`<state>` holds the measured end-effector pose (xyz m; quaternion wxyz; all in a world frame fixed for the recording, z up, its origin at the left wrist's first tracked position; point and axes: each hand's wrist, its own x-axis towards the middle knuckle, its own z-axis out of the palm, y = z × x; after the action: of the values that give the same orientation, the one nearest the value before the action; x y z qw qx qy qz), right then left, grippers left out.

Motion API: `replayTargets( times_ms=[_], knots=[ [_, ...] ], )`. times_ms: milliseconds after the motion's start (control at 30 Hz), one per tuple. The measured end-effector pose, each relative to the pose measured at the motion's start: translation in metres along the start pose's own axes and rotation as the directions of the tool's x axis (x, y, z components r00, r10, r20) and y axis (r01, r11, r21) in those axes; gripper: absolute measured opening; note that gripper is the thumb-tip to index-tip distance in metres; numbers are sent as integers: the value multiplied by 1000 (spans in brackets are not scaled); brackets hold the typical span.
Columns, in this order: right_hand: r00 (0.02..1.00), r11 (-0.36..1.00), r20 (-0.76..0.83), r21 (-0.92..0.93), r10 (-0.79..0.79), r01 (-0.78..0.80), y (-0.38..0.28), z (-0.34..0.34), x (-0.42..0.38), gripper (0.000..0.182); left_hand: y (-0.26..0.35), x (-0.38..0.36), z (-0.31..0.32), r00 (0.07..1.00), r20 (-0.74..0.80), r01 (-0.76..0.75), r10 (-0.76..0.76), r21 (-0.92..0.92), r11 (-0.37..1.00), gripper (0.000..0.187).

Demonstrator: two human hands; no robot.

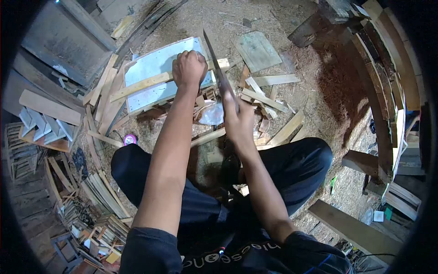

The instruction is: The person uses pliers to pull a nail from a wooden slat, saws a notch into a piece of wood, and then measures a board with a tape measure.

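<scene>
My left hand (pixel 189 68) is closed around a pale wooden strip (pixel 142 86) and presses it down on a low bench with a white top (pixel 159 55). The strip lies across the bench, and its right end sticks out past the edge. My right hand (pixel 239 119) grips a hand saw, its handle hidden in the fingers. The long saw blade (pixel 216 64) points away from me and overlaps the strip near its right end, just right of my left fist. Below the bench edge lies a crumpled clear plastic bag (pixel 212 114).
Wood offcuts (pixel 287 129) litter the sawdust-covered floor right of the bench. A flat greenish board (pixel 258 51) lies beyond them. A pink round object (pixel 130 139) sits by my left knee. Stacked slats (pixel 105 194) stand at left, and a long beam (pixel 351 228) lies at lower right.
</scene>
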<state>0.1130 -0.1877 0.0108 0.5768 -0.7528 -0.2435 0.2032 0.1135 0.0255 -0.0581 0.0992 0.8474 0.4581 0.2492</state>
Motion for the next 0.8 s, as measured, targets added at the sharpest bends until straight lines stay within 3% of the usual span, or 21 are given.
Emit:
replayTargets(
  times_ms=[33,100,200,233,300,333,467,567,633,733,800],
  knots=[
    [1000,999,-3,-14,-29,29,-6,-10,-17,51,1,7,2,1000,4,-29,29,35,999,25],
    [994,995,52,4,100,-101,-2,-33,-61,50,10,8,-13,1000,12,25,-25,13,1000,25],
    [988,986,47,69,150,-153,3,-40,-68,49,15,1,-19,999,29,23,-23,9,1000,27],
    [992,992,37,-48,122,-120,-1,-31,-48,52,13,-2,-16,999,43,14,-15,12,1000,27],
    [1000,1000,-23,-19,13,-13,-2,-7,-4,54,7,-10,-10,998,-44,-36,35,-19,999,28],
    [996,995,-10,52,86,-85,-1,1,13,52,7,-8,-12,999,-36,-16,15,-32,999,27],
    [1000,1000,12,13,-10,10,11,-1,5,51,7,-6,-6,997,-17,-79,78,-66,995,26],
    [997,994,26,80,70,-71,6,0,-7,51,6,-12,-3,986,-60,-159,157,-43,986,26],
    [993,983,22,138,119,-121,4,4,-3,51,5,-7,-5,989,-48,-143,142,-24,989,23],
    [999,997,-21,61,43,-42,14,13,22,51,8,2,-5,1000,-31,4,-3,20,1000,31],
    [999,1000,-32,24,4,-3,10,15,23,52,6,0,-9,1000,2,-23,23,6,1000,28]
  ],
)
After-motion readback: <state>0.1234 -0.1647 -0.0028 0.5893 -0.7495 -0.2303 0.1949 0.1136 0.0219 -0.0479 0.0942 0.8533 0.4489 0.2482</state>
